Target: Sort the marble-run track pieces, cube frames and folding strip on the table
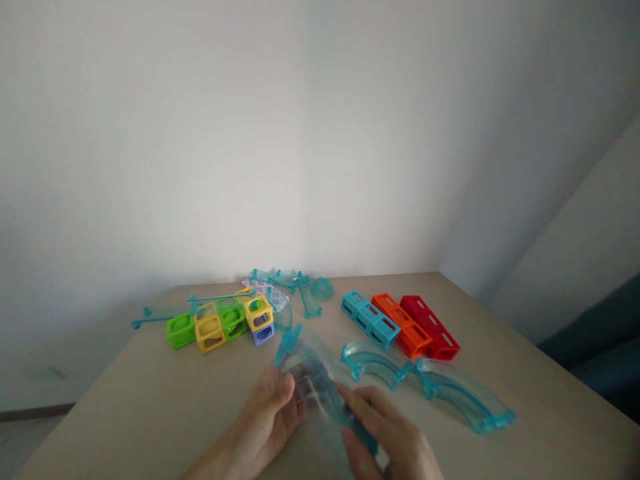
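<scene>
A clear blue curved track piece (315,383) is held between my two hands above the front of the table, partly smeared by motion. My left hand (270,410) grips its left side, thumb up. Around its lower right end close the fingers of my right hand (383,427). Two more clear blue curved track pieces, a shorter one (377,363) and a longer one (465,393), lie to the right, their ends close together. I cannot tell whether they are joined.
Behind them lie blue (370,319), orange (401,323) and red (430,327) block frames. Green and yellow cube frames (209,330) form a row at left, with a purple cube (263,333) under a yellow one. Several clear blue track pieces (309,297) lie near the wall (300,147).
</scene>
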`<state>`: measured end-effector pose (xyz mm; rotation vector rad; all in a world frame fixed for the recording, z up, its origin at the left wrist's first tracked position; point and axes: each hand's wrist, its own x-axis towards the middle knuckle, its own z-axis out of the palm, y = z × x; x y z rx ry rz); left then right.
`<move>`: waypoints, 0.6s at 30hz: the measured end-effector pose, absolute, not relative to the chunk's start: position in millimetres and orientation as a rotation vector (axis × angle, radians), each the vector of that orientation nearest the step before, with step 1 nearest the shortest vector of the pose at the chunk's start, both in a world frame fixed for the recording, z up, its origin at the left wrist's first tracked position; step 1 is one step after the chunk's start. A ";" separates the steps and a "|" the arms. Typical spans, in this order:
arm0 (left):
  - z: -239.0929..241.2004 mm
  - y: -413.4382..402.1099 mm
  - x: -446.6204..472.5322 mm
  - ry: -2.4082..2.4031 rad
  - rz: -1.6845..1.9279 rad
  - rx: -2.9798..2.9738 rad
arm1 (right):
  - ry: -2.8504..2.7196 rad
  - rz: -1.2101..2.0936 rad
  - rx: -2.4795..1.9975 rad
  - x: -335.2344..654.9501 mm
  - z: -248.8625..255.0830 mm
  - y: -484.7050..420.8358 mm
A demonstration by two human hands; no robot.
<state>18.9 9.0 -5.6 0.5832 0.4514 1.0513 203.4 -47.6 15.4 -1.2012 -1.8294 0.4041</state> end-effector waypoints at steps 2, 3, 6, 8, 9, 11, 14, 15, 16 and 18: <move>-4.7 12.0 18.2 0.412 1.050 0.622 | -1.824 0.297 -1.261 220.0 43.6 -20.2; -4.3 13.2 17.6 0.408 1.047 0.636 | -1.794 0.219 -1.289 229.8 56.4 -3.4; -4.0 16.1 15.2 0.434 1.050 0.655 | -1.761 0.063 -1.394 262.9 82.2 54.2; -5.0 17.9 13.5 0.444 1.060 0.653 | -1.816 -0.012 -1.609 284.9 87.4 90.0; -5.7 18.8 12.7 0.444 1.063 0.650 | -1.880 -0.049 -1.709 295.1 87.3 104.8; -7.4 20.9 11.5 0.443 1.072 0.635 | -1.917 -0.061 -1.781 314.1 83.5 125.4; -9.6 23.8 9.9 0.461 1.082 0.604 | -1.889 -0.093 -1.901 342.6 74.5 134.1; -10.1 24.7 9.4 0.470 1.084 0.594 | -1.865 -0.104 -1.953 353.1 71.1 132.6; -10.4 25.3 8.8 0.480 1.085 0.584 | -1.837 -0.113 -2.003 364.1 67.6 129.7; -10.9 26.3 8.1 0.504 1.088 0.565 | -1.762 -0.128 -2.108 387.4 59.4 121.8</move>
